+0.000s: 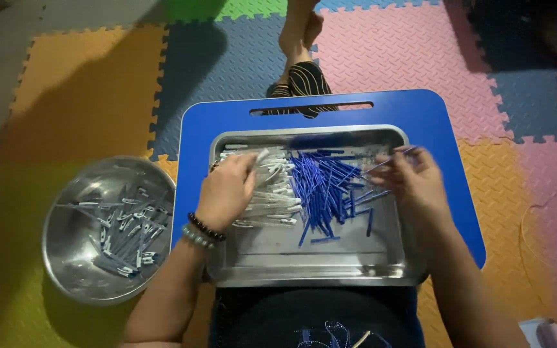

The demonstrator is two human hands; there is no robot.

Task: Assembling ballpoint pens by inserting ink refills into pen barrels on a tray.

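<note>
A steel tray [317, 264] rests on a blue lap table [420, 109]. In it lie a heap of pale pen barrels [272, 200] on the left and a pile of thin blue refills [320, 187] in the middle. My left hand [227, 190], with bead bracelets at the wrist, is over the pale barrels and pinches one barrel [260, 156] at its fingertips. My right hand [410, 180] is at the right of the blue pile and holds a blue refill [391, 159] that points left and down.
A round steel bowl [66, 258] with several assembled pens [124, 238] stands on the floor at the left. Coloured foam mats [85, 84] cover the floor. A bare foot [298, 32] and striped cloth lie beyond the table.
</note>
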